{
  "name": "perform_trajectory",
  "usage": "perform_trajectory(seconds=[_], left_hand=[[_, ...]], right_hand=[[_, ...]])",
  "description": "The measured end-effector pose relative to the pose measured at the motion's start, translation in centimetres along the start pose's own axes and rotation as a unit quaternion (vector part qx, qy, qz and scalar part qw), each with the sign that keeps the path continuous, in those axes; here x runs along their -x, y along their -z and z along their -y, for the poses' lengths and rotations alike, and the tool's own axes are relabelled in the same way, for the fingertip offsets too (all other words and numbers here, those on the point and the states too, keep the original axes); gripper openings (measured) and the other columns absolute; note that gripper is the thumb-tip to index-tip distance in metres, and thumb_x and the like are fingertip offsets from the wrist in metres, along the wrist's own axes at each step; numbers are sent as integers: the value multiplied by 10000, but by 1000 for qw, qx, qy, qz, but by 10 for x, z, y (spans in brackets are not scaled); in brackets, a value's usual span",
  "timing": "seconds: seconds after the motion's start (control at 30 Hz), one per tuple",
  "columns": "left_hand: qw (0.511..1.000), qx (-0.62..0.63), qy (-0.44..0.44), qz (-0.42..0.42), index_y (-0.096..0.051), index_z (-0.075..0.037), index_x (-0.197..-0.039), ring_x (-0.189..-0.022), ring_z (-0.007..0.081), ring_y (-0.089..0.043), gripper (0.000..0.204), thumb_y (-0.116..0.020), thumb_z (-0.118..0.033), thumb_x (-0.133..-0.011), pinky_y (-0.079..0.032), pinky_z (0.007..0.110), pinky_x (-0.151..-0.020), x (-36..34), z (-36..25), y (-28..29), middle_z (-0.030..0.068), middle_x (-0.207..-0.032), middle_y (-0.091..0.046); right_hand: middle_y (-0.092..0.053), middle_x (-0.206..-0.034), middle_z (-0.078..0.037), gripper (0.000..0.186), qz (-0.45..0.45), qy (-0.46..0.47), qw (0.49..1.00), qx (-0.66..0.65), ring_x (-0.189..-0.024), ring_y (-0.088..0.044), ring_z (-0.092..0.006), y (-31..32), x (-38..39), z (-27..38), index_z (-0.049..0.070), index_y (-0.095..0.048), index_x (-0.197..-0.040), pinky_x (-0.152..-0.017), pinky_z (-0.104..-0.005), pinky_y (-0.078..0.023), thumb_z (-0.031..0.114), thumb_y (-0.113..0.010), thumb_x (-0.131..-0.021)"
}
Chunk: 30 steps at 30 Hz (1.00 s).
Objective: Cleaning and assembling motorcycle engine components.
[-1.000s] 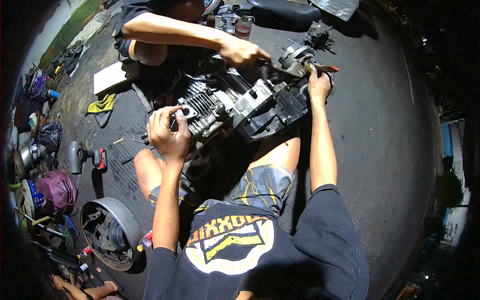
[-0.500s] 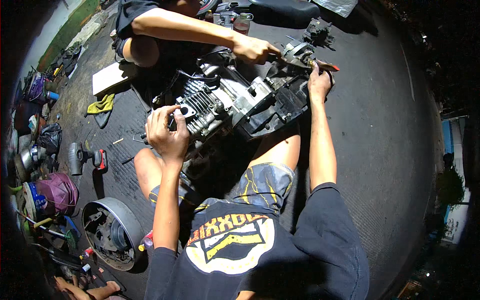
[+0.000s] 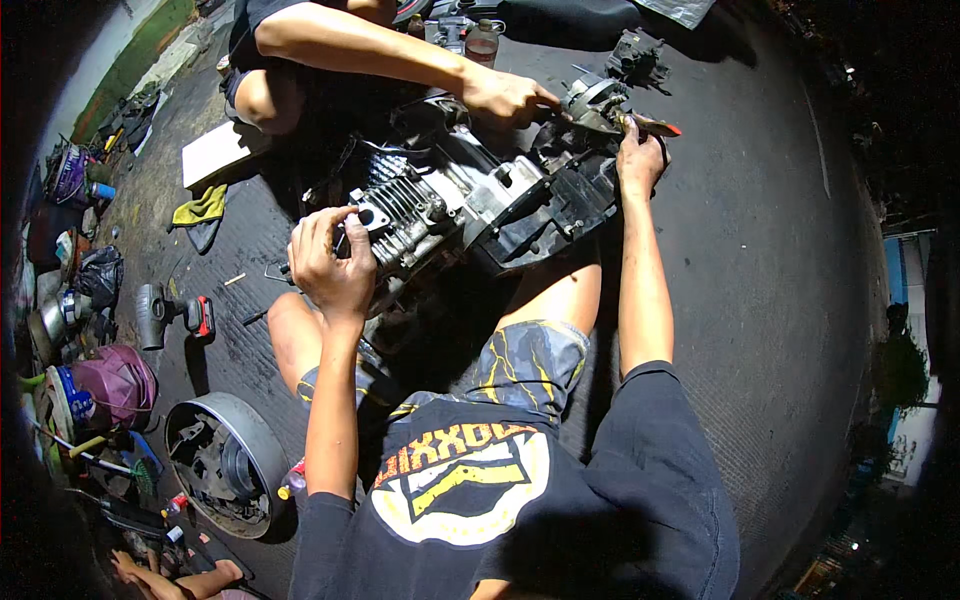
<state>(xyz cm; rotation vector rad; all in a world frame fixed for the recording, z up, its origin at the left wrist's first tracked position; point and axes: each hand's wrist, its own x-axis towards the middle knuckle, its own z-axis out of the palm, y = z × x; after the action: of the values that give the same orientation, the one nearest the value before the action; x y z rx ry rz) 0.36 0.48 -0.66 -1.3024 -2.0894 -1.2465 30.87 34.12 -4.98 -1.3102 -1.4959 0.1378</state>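
A greasy metal motorcycle engine [image 3: 490, 205] with a finned cylinder lies across the space in front of my knees. My left hand [image 3: 332, 262] is closed round its left end, thumb beside a flanged port on the cylinder head. At the far right end, my right hand [image 3: 641, 165] grips the engine, its thumb uppermost. A flat piece with a red tip [image 3: 664, 129] sticks out just past those fingers; what it belongs to is unclear. Another person's hand [image 3: 503, 100] reaches in from the upper left, fingers at the round part [image 3: 598, 100] near my right hand.
A cordless power tool [image 3: 170, 316] and a metal basin [image 3: 262, 455] of parts are on the mat at left. Beyond lie a yellow-and-grey cloth [image 3: 203, 210], a white box [image 3: 215, 157], a bottle [image 3: 482, 43] and a dark loose part [image 3: 638, 60]. Clutter lines the left edge.
Hardly anything differs. Both my hands and the other person's hand keep their places on the engine, with only a slight shift of the whole picture.
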Motion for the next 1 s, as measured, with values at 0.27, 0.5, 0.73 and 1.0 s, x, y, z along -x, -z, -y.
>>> perform_trajectory(seconds=[0.27,0.5,0.73,1.0], left_hand=[[1000,1,-1,0,-736,-89,-937,-957,279,-673,78,-676,-130,-910,-492,383,-883,0,0,1,80,-951,-721],[1000,5,-3,-3,-735,-89,-937,-950,277,-672,77,-674,-127,-909,-492,382,-880,1,2,0,79,-947,-720],[1000,-3,-2,1,-734,-89,-935,-950,274,-672,74,-675,-123,-906,-493,382,-884,1,2,1,78,-946,-720],[1000,4,-2,-2,-740,-85,-943,-959,273,-678,84,-674,-127,-910,-494,384,-892,1,1,0,85,-955,-726]], right_hand=[[-746,-984,-142,209,7,-12,999,41,-949,-691,-318,3,1,11,53,-772,-995,-883,-419,-519,222,-767,-872],[-739,-1009,-146,209,14,-44,999,19,-967,-686,-322,3,2,12,66,-771,-1006,-898,-421,-514,231,-766,-878],[-768,-1018,-162,281,13,-11,998,53,-960,-733,-306,4,1,9,57,-769,-1077,-889,-402,-535,294,-732,-930],[-749,-988,-148,207,5,-8,999,45,-928,-700,-327,3,1,6,49,-772,-992,-870,-420,-525,211,-775,-864]])
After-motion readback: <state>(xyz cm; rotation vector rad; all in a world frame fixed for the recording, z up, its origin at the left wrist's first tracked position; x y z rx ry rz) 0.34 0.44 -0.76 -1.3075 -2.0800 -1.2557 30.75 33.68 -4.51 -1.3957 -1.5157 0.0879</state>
